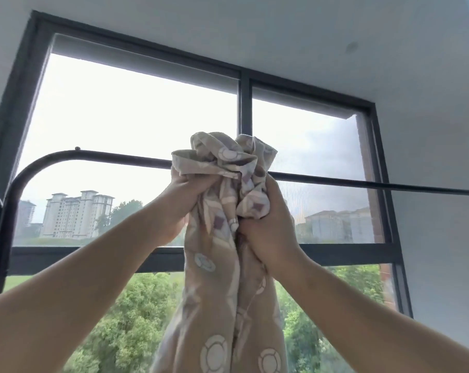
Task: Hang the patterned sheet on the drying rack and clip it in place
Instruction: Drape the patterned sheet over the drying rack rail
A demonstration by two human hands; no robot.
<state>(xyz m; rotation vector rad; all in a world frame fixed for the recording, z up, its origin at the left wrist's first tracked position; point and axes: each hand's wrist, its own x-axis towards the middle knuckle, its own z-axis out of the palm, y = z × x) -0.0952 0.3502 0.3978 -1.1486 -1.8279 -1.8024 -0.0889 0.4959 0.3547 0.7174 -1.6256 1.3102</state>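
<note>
The patterned sheet (217, 286), beige with white rings and purple squares, is bunched up and hangs down from both my hands. My left hand (178, 208) grips the bunch from the left and my right hand (268, 230) grips it from the right. The top of the bunch rises just above the drying rack's black top bar (362, 183), which runs across the view at hand height. Whether the sheet touches the bar is hidden behind the cloth. No clip is in view.
The rack's bar curves down into a black post (2, 232) at the left. Behind it stands a large dark-framed window (244, 109) with buildings and trees outside. A white wall (438, 184) closes the right side.
</note>
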